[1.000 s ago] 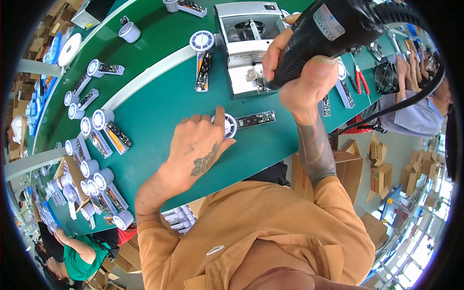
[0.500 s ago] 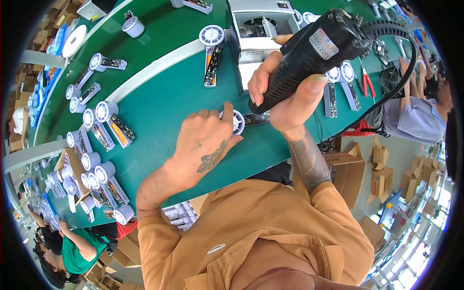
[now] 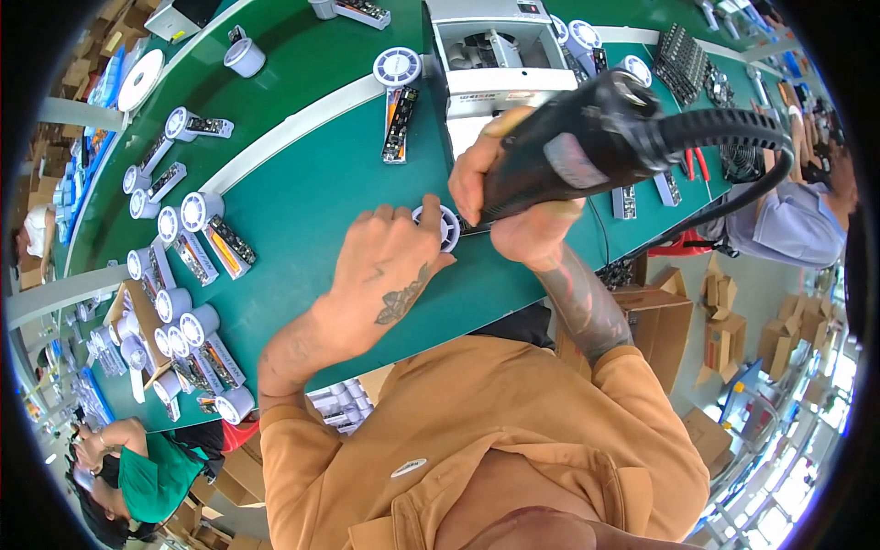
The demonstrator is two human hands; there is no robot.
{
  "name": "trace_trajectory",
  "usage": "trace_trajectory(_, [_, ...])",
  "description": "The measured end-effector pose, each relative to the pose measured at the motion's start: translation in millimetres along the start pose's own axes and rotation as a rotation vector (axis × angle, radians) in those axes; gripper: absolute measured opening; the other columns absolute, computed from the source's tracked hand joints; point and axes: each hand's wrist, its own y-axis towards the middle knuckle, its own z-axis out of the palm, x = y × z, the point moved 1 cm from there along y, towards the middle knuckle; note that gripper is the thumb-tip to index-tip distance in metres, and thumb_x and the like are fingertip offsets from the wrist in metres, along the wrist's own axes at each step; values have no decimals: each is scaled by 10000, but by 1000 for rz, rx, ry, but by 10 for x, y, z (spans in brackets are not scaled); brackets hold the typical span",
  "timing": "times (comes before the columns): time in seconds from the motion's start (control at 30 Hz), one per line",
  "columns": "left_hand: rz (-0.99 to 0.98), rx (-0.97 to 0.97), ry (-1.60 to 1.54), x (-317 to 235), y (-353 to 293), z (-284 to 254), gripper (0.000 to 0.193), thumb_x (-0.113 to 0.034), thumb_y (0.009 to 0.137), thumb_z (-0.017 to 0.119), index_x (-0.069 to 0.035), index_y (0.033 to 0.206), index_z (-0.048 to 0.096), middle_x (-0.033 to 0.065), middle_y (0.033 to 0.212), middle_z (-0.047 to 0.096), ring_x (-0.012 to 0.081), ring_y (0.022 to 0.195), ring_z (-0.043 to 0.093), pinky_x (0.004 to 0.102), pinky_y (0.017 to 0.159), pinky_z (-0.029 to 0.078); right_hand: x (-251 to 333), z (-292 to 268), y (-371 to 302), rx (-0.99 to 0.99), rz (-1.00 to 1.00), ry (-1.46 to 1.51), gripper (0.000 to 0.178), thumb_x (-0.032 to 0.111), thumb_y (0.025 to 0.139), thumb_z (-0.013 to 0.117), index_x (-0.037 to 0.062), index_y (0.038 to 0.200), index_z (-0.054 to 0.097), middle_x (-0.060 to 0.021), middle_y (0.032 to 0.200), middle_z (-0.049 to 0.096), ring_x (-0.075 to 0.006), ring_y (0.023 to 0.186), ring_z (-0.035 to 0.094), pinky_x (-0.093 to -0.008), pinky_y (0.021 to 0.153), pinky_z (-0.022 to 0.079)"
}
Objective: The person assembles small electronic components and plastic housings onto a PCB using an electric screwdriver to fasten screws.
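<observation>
My right hand (image 3: 530, 234) is wrapped round a thick black electric screwdriver (image 3: 573, 151), slightly blurred, with a ribbed cable running off its upper end. The tool slants down over the bench, and its tip is hidden behind my fingers. My left hand (image 3: 385, 261) presses on a white round-headed housing (image 3: 448, 229), index finger and thumb at its slotted round end. The housing's handle, with a dark circuit board, lies mostly under my right hand and the screwdriver.
More such housings (image 3: 398, 69) lie ahead and along the left on the green bench (image 3: 312, 202). A grey-white metal machine (image 3: 509, 87) stands ahead. Red-handled pliers (image 3: 701, 165) lie to the right. Two people (image 3: 151, 477) (image 3: 779, 229) sit nearby. An open cardboard box (image 3: 655, 335) stands below right.
My right hand has lowered the screwdriver and shifted it left, closer to my left hand and the housing. My left hand stays on the round end, nearly still.
</observation>
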Motion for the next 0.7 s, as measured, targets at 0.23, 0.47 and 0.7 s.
trace_trajectory(0.23, [71, -142, -47, 60, 33, -25, 513, -240, 770, 796, 70, 1133, 607, 135, 740, 647, 259, 720, 650, 364, 621, 509, 324, -348, 28, 26, -326, -95, 938, 899, 779, 408, 112, 1287, 449, -76, 666, 527, -194, 509, 516, -333, 455, 408])
trace_trajectory(0.47, [54, -95, -45, 12, 26, -5, 539, -230, 769, 801, 86, 1160, 608, 142, 751, 651, 259, 725, 651, 361, 627, 517, 536, -374, 363, -319, -346, -454, 790, 730, 910, 400, -41, 902, 569, -107, 646, 586, -154, 513, 553, -253, 466, 428])
trace_trajectory(0.7, [45, -118, -65, 21, 7, -26, 502, -231, 794, 784, 88, 1135, 599, 140, 750, 643, 273, 734, 653, 364, 632, 516, 447, -194, 344, -339, -266, -574, 839, 701, 925, 460, -74, 1245, 418, -104, 648, 530, -170, 487, 513, -281, 444, 412])
